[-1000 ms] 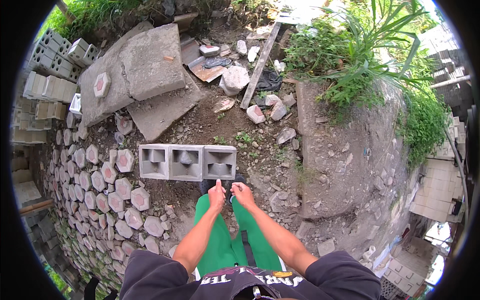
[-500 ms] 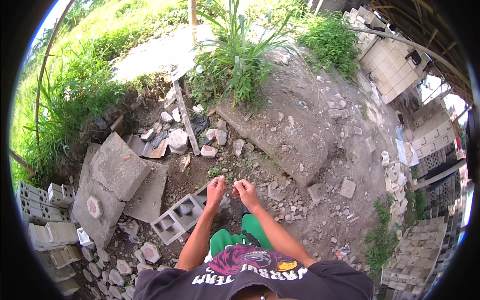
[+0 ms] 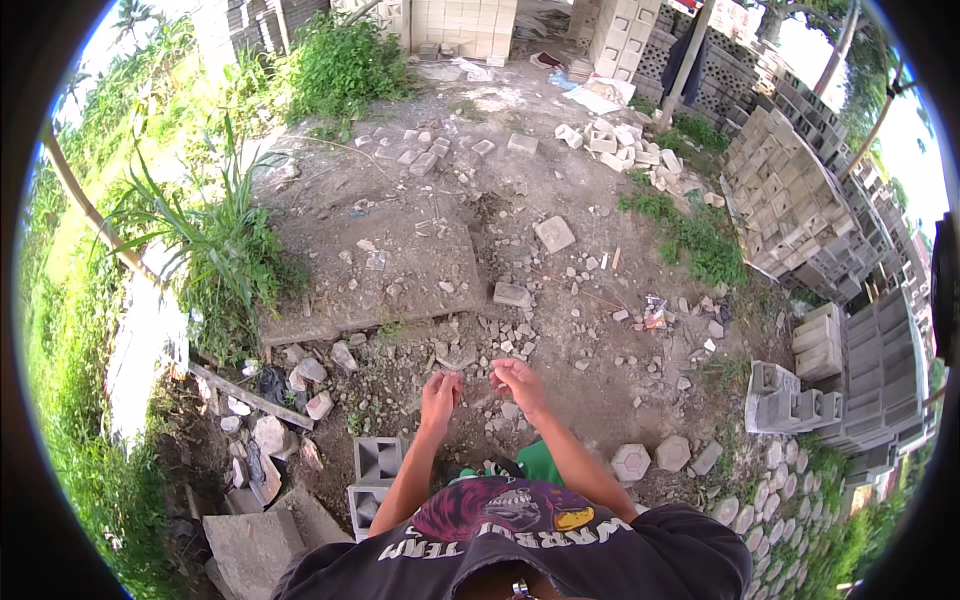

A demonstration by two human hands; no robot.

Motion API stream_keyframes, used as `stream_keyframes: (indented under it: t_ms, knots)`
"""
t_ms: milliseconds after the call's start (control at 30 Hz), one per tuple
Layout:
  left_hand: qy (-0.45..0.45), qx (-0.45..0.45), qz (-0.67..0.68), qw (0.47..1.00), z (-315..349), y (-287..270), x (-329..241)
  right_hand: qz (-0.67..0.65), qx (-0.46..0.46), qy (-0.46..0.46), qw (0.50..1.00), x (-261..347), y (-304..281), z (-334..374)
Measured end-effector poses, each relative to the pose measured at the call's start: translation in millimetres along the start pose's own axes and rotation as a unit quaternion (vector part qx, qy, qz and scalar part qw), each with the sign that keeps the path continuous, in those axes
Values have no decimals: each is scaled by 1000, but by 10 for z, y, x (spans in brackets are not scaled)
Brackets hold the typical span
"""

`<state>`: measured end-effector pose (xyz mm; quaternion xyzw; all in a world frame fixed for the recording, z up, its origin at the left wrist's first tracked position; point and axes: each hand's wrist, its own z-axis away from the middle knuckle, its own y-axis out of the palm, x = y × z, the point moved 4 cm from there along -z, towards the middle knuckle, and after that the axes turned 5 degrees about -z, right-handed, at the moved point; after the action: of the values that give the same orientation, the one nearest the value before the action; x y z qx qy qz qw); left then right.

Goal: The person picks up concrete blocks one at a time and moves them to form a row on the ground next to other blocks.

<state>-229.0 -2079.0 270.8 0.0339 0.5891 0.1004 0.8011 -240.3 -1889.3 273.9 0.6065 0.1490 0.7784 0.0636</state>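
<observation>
Left hand (image 3: 440, 395) and right hand (image 3: 518, 382), fingers curled closed, apparently empty, are raised beyond hollow blocks (image 3: 379, 462), probably for balance.

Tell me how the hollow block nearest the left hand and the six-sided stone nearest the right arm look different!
The hollow block has openings; the six-sided stone looks solid. The block is plain grey; the stone has a pinkish middle. The block is boxy; the stone looks flatter. Both rest on the ground.
</observation>
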Motion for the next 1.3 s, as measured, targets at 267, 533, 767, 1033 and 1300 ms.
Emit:
stream_keyframes:
  t_ms: [267,533,767,1033,1300]
  knots:
    - [23,226,-103,968,-374,2245,8,-69,-247,-86,963,485,-1910,736]
    - [2,378,-159,912,-191,4399,524,-124,-409,-170,888,861,-3686,1536]
    - [-19,521,-202,829,50,5868,778,-161,-539,-208,800,1052,-4699,2163]
    - [-52,610,-225,758,44,7538,1353,-164,-644,-208,718,1149,-5934,2456]
    - [-92,717,-219,655,60,9948,1937,-144,-720,-231,639,1777,-7756,2666]
